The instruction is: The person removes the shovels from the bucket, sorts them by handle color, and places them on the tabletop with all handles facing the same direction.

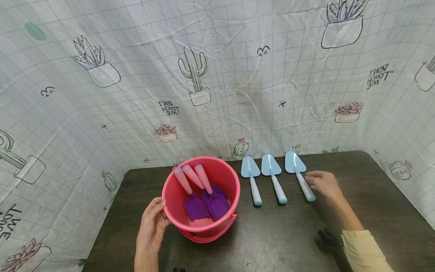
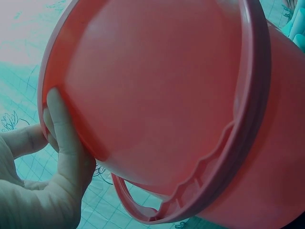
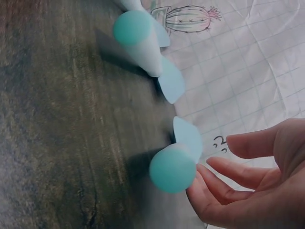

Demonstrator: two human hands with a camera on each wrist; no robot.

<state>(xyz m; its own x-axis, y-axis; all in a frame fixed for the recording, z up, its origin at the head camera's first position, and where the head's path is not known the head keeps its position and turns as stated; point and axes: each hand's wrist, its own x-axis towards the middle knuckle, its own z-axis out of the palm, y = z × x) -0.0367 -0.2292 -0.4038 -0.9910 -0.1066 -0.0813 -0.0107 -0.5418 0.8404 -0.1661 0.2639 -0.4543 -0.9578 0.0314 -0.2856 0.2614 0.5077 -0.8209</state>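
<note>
My left hand [image 1: 151, 223] grips the rim of the pink bucket [image 1: 224, 177], thumb and fingers pinched on the edge nearest that hand, so the bucket stands on the tabletop [image 1: 278, 234] directly to its right. The bucket's handle [image 1: 209, 239] hangs down on the side toward me, to the lower right of my left hand. Inside the bucket, up and right of those fingers, are three shovels with pink grips and purple blades: the left shovel [image 1: 194, 207], the middle shovel [image 1: 193, 176], whose blade is partly hidden, and the right shovel [image 1: 218, 206]. Their grips point up and away from me. My right hand [image 1: 324, 185] holds nothing; its fingers are loosely bent, with a gap between thumb and fingertips, beside the grip of the right trowel [image 1: 295, 163]. I cannot tell whether the fingertips touch it. Farther left of that hand lie the middle trowel [image 1: 270, 166] and the left trowel [image 1: 250, 168], which is nearest the bucket. All three trowels have pale blue blades pointing away from me and whitish grips with teal ends toward me. Below my right hand, near the yellow sleeve [image 1: 363, 249], is a blurred black object [image 1: 329, 238]. A cloth [image 1: 238, 75] printed with potted plants hangs beyond both hands.
</note>
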